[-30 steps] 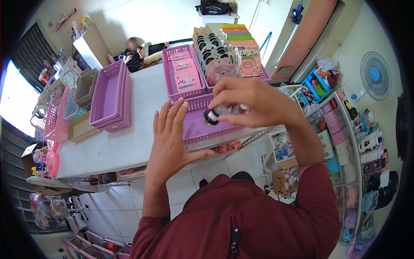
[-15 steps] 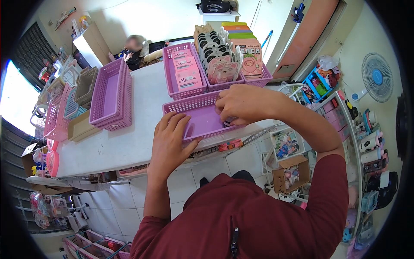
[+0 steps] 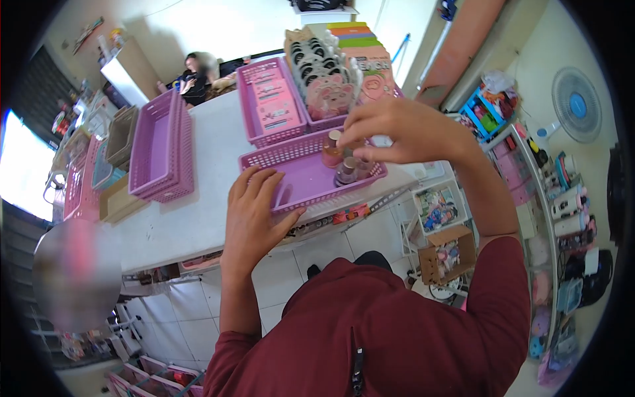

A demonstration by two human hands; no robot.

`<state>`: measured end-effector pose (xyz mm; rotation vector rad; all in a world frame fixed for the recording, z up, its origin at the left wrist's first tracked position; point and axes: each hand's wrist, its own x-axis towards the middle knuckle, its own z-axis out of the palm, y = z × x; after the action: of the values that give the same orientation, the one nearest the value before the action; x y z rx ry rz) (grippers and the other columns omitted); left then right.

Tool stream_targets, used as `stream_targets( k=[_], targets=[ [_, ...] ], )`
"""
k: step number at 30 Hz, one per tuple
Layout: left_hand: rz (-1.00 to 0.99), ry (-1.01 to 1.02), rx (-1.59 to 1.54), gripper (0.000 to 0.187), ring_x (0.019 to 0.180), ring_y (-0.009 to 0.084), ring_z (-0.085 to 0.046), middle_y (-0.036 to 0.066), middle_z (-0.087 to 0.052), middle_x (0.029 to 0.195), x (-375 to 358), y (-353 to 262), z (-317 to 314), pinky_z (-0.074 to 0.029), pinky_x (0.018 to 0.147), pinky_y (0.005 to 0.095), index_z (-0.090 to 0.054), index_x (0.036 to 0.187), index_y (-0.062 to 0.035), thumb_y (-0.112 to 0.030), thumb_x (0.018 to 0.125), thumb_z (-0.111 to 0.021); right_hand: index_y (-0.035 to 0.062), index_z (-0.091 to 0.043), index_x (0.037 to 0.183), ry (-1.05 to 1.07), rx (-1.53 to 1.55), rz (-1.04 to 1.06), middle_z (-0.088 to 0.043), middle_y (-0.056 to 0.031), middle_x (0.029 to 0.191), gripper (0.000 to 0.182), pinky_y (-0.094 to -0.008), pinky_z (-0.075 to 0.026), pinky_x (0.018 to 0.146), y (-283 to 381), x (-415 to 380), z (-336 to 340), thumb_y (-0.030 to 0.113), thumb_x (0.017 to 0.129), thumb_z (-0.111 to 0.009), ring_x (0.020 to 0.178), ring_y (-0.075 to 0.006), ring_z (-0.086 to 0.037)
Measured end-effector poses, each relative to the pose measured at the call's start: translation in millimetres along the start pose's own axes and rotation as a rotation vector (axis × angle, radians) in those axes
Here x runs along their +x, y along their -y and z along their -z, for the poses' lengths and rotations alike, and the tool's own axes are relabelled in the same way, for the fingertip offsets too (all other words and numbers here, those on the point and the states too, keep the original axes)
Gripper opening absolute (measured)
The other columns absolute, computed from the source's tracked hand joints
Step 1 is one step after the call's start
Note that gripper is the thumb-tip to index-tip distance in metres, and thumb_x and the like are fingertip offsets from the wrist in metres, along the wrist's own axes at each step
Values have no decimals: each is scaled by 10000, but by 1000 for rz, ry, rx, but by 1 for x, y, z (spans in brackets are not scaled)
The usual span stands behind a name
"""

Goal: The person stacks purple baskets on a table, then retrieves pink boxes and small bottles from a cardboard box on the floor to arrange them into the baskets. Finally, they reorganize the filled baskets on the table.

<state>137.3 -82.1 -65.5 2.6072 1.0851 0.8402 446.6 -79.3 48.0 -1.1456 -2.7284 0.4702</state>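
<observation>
Small glass bottles stand at the right end of a purple basket (image 3: 301,182): one with a pinkish body (image 3: 332,155) and a darker one (image 3: 345,173) nearer me, with another partly visible beside them. My right hand (image 3: 390,132) hovers over that end, fingers apart and curved, holding nothing visible. At the basket's left end rests my left hand (image 3: 254,202), its fingers spread over the rim. Behind are a basket with pink Marina packets (image 3: 274,106), and baskets of panda and bear-faced packs (image 3: 329,92) and peach packs (image 3: 377,83).
Stacked purple baskets (image 3: 159,149) stand left on the white table (image 3: 172,231), beside grey, beige and pink baskets. A person (image 3: 193,83) is beyond the table. A blurred round shape is at the left. Shelves and a fan (image 3: 577,106) stand at right.
My right hand has lifted from the basket and its fingers have opened, bringing the bottles into view. The blurred shape has appeared at the left. The view has shifted slightly.
</observation>
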Motion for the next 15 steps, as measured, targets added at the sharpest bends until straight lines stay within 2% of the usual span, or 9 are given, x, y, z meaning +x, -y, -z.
stream_targets(
  k=[2, 3, 4, 6, 8, 10, 12, 13, 15],
  targets=[
    [28, -60, 59, 629, 1360, 414, -466, 161, -598, 1346, -2, -5, -1, -379, 1129, 529, -639, 1273, -19, -335, 775, -860, 54, -735, 1158, -352, -6, 52, -708, -112, 1071, 259, -387, -544, 828, -9, -29, 0, 143, 915, -727, 932, -297, -683],
    [24, -78, 73, 652, 1394, 427, -433, 169, -575, 1378, -2, -6, 0, -360, 1141, 539, -645, 1275, -38, -364, 759, -876, 50, -728, 1150, -451, 7, 38, -705, -109, 1041, 257, -360, -537, 811, -11, -47, -3, 99, 898, -730, 931, -257, -686],
    [2, -58, 58, 652, 1394, 427, -433, 169, -575, 1378, -2, -11, -1, -360, 1141, 539, -645, 1275, -38, -364, 759, -876, 50, -728, 1150, -460, 9, 6, -705, -109, 1041, 257, -360, -537, 811, -13, -69, -8, 99, 898, -730, 931, -257, -686],
    [4, -375, 21, 576, 1377, 394, -467, 180, -589, 1379, -12, -20, -3, -374, 1129, 527, -648, 1222, -38, -363, 797, -861, 44, -729, 1104, -700, 262, -285, -705, -91, 1030, 219, -339, -530, 813, -10, -112, -32, 58, 885, -729, 943, -190, -684],
    [-200, -594, -56, 441, 1199, 371, -582, 203, -635, 1278, -36, -20, -20, -446, 1018, 508, -652, 1116, -41, -365, 863, -812, 70, -724, 1099, -980, 681, -219, -714, -17, 1007, 156, -283, -527, 767, -25, -148, -91, 110, 950, -700, 903, -102, -675],
    [-417, -344, -513, 352, 989, 334, -635, 194, -680, 1143, -64, -28, -41, -490, 887, 470, -638, 1016, -42, -354, 909, -761, 67, -712, 1097, -805, 1058, -597, -712, -4, 979, 154, -279, -527, 738, -28, -184, -155, 146, 964, -708, 862, -90, -660],
    [-528, 68, -748, 271, 903, 240, -682, 91, -720, 1013, -41, -61, -69, -493, 749, 333, -685, 1065, -69, -251, 883, -768, 69, -708, 1106, -550, 1193, -685, -711, -11, 958, 213, -272, -523, 703, -30, -189, -233, 239, 977, -715, 838, -96, -663],
    [-579, 125, -808, 271, 903, 240, -682, 91, -720, 1013, -39, -69, -95, -493, 749, 333, -685, 1065, -69, -251, 883, -768, 47, -709, 1113, -373, 1237, -742, -726, -44, 1001, 266, -276, -539, 760, -37, -195, -278, 279, 985, -697, 862, -119, -670],
    [15, 747, -1100, 263, 928, 209, -680, 115, -721, 1033, -60, -76, -173, -515, 796, 333, -687, 1099, -26, -236, 943, -719, 43, -709, 1142, -125, 1110, -906, -730, -56, 1002, 337, -298, -546, 764, -44, -226, -392, 336, 978, -693, 870, -152, -682]
  ],
)
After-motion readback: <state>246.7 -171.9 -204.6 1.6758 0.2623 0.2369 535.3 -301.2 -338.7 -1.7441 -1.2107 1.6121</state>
